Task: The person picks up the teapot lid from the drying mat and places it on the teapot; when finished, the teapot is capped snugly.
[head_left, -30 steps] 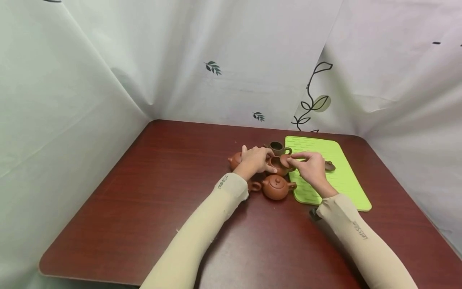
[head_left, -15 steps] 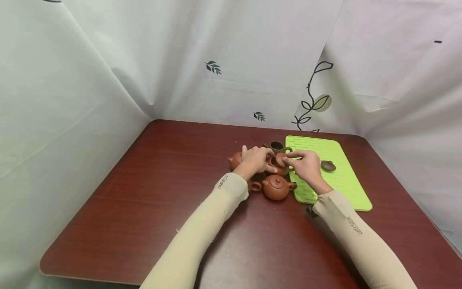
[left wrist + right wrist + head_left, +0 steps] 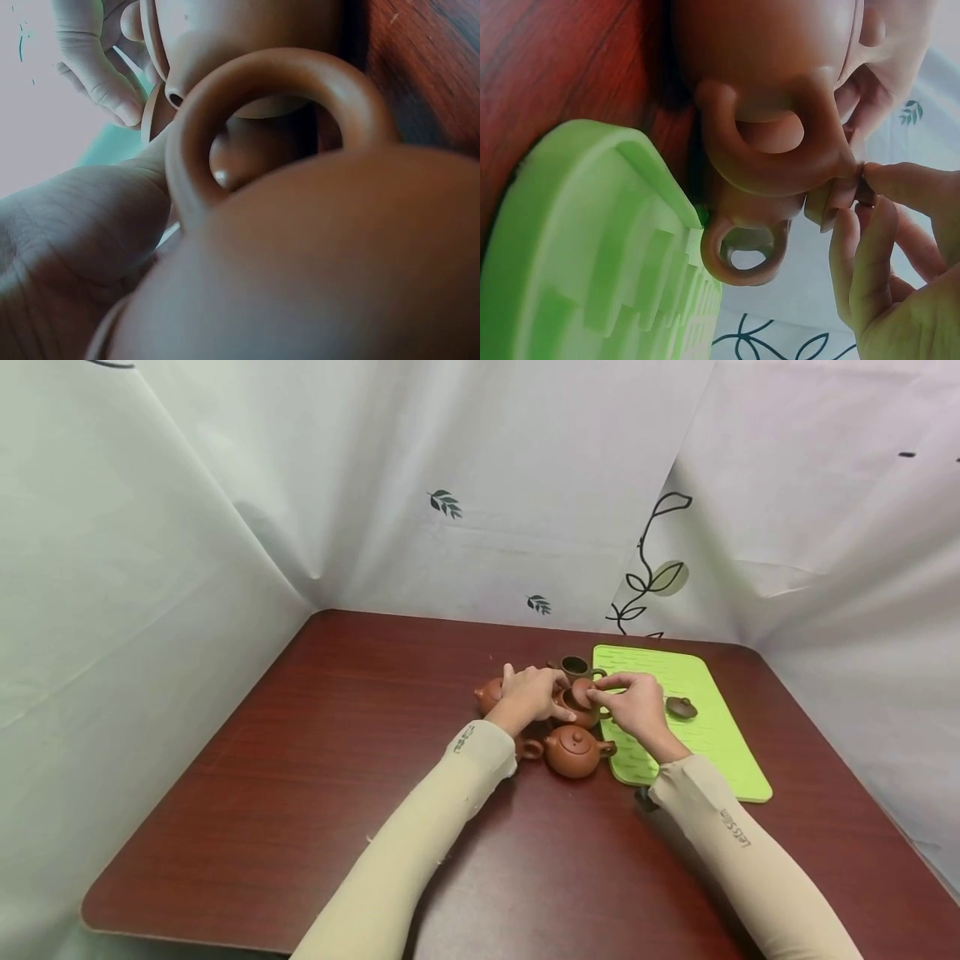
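My right hand (image 3: 637,706) pinches a round reddish-brown teapot lid (image 3: 584,693) by its knob side, holding it tilted over the opening of a teapot (image 3: 588,717). That teapot's dark inside still shows below the lid. My left hand (image 3: 528,693) grips the same teapot from the left, thumb at its near rim. The right wrist view shows the fingertips (image 3: 874,176) closed on the lid (image 3: 834,201). Just in front stands a lidded teapot (image 3: 573,758), its handle large in the right wrist view. Another teapot (image 3: 487,695) is partly hidden behind my left hand.
A dark lidless teapot (image 3: 574,668) stands behind the group. To the right, a lime-green ridged mat (image 3: 712,752) bears a dark lid (image 3: 682,707). Another reddish-brown handle (image 3: 532,748) shows beside my left sleeve. White curtains (image 3: 480,552) enclose the dark red table (image 3: 337,735).
My right hand has moved a little left, bringing the lid from the teapot's right rim to over its opening. During the last half second hardly anything moves; my left hand stays in place.
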